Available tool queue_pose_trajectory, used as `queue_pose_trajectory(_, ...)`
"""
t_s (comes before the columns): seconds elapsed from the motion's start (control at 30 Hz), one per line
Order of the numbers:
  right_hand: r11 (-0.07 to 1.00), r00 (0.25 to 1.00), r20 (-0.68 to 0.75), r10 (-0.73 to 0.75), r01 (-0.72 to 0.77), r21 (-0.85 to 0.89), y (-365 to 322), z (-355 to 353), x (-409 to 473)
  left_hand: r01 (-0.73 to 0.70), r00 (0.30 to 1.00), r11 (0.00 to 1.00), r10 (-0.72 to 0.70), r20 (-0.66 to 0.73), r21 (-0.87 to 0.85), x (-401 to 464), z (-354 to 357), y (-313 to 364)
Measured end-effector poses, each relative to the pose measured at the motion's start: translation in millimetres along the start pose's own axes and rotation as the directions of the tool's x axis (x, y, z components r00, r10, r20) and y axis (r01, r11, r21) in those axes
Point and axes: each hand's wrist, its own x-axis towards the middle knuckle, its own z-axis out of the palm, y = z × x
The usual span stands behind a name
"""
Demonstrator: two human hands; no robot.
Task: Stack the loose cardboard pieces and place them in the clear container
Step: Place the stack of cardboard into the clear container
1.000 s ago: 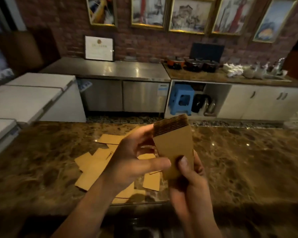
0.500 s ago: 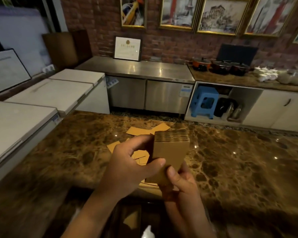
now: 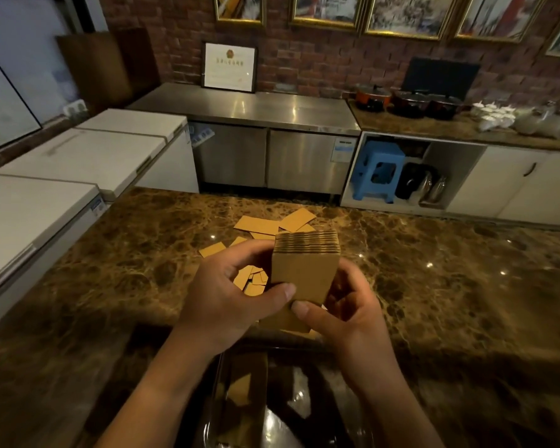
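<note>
Both hands held a thick stack of cardboard pieces [image 3: 306, 270] up over the brown marble counter [image 3: 434, 270], near the middle of the view. The left hand [image 3: 230, 299] gripped the stack from the 9 o'clock side, with its thumb pressed on the flat front and its fingers curled around the back. The right hand [image 3: 343, 305] gripped it from the 4 o'clock side, with its thumb tip on the bottom front edge, just beside the left thumb. The stack stood upright, and its ridged top edges showed in a neat row.

Loose cardboard pieces [image 3: 265, 226] lay scattered flat on the counter behind the stack, toward 12 o'clock, and a few more showed between the hands. The clear container [image 3: 240, 399] sat low at 6 o'clock, under the wrists. One cardboard piece [image 3: 240, 389] could be seen through its shiny wall. A blue stool [image 3: 380, 169] stood in an open cupboard at 1 o'clock.
</note>
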Motion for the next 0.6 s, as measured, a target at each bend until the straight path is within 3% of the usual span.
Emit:
queue_pose_trajectory(0.13, 0.998, 0.998, 0.063, 0.002, 0.002, -0.059, -6.2, -3.8, -3.5, 0.090, 0.996, 0.991, -0.087, 0.028, -0.103, -8.9, 0.3, -8.6)
queue_pose_trajectory(0.3, 0.971, 0.969, 0.084, 0.233, -0.236, 0.031, 14.7, 1.3, -7.4, 0.318, 0.948, 0.923, -0.302, 0.103, -0.217, -29.3, -5.0, -32.0)
queue_pose_trajectory(0.4, 0.905, 0.906, 0.063, 0.418, -0.421, 0.054, 34.8, -0.1, -14.0, 0.383, 0.920, 0.894, -0.391, 0.016, -0.233, -45.0, -19.9, -47.6)
queue_pose_trajectory(0.5, 0.799, 0.802, 0.021, 0.597, -0.592, -0.106, 58.0, -1.2, -23.5, 0.439, 0.876, 0.870, -0.470, -0.108, -0.226, -65.0, -36.8, -68.9)
queue_pose_trajectory(0.6, 0.684, 0.717, -0.024, 0.696, -0.673, -0.280, 81.8, 3.8, -28.1, 0.549, 0.815, 0.805, -0.575, -0.067, -0.227, -83.9, -39.4, -89.0)
